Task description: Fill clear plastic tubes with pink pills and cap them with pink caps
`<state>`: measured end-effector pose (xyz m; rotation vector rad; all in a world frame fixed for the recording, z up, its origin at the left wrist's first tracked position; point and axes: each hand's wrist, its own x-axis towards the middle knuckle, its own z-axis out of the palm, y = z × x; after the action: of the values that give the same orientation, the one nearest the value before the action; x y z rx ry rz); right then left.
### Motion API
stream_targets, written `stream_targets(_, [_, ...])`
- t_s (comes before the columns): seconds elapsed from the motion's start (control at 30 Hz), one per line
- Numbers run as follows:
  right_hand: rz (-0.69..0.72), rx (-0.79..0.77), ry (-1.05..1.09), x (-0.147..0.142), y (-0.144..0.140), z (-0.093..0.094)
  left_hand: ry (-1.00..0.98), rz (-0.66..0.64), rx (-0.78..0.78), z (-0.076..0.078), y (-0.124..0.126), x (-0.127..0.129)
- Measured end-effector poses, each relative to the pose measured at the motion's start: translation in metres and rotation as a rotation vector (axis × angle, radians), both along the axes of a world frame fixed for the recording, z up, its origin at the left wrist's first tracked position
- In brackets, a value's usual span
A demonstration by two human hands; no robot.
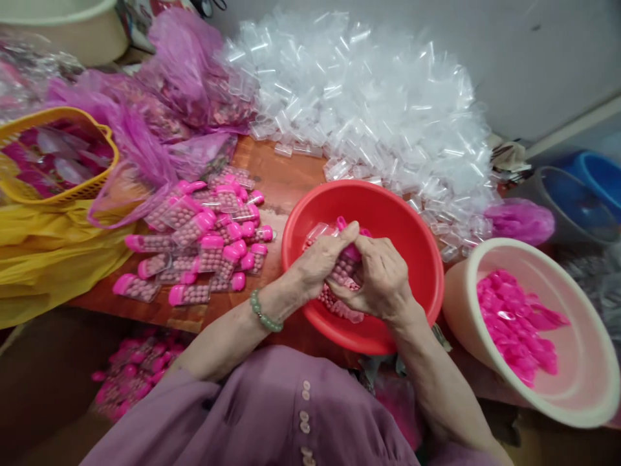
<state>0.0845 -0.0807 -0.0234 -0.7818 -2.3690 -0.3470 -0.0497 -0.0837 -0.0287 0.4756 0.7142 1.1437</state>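
Over the red basin (420, 252), my left hand (317, 260) and my right hand (387, 277) close together round a transparent plastic bottle (345, 270) filled with pink beads. Its bright pink cap (353, 252) shows between the thumbs and fingers, which partly hide it. Beneath my hands, loose pink beads (332, 301) and transparent bottles lie in the basin. A pile of capped bead bottles (204, 239) spreads on the table left of the basin. To the right, a cream tub (460, 304) holds many loose pink caps (514, 323).
A large heap of transparent bottles (369, 90) covers the back of the table (272, 168). At left are a yellow basket (104, 162) of packets, purple plastic bags (187, 58) and a yellow bag (53, 252). More capped bottles (136, 369) sit below the table edge.
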Motion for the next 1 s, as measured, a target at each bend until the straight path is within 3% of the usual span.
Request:
stream_targets(0.1, [0.007, 0.061, -0.042, 0.001, -0.008, 0.009, 0.097, 0.024, 0.087, 0.007, -0.013, 0.001])
stream_targets(0.2, [0.026, 0.079, -0.054, -0.001, -0.014, 0.014, 0.234, -0.094, 0.114, 0.015, -0.025, -0.006])
stream_targets(0.33, [0.114, -0.049, -0.068, -0.016, -0.018, 0.012, 0.292, -0.155, 0.099, 0.013, -0.035, -0.027])
stream_targets(0.43, [0.141, -0.234, -0.109, -0.019, -0.018, 0.012, 0.585, 0.012, 0.22, 0.004, -0.037, -0.053])
stream_targets(0.6, [-0.058, -0.388, -0.162, 0.023, 0.005, 0.017, 1.54, 0.501, 0.445, -0.028, -0.025, -0.114])
stream_targets(0.7, [-0.217, -0.446, -0.178, 0.057, 0.022, 0.015, 1.804, 0.524, 0.516, -0.053, -0.012, -0.143])
stream_targets(0.83, [-0.265, -0.6, -0.311, 0.07, 0.04, 0.006, 1.815, 0.517, 0.626, -0.062, -0.013, -0.15])
stream_targets(1.0, [-0.259, -0.872, -0.472, 0.044, 0.071, -0.01, 1.611, 0.536, 0.811, -0.041, -0.029, -0.107])
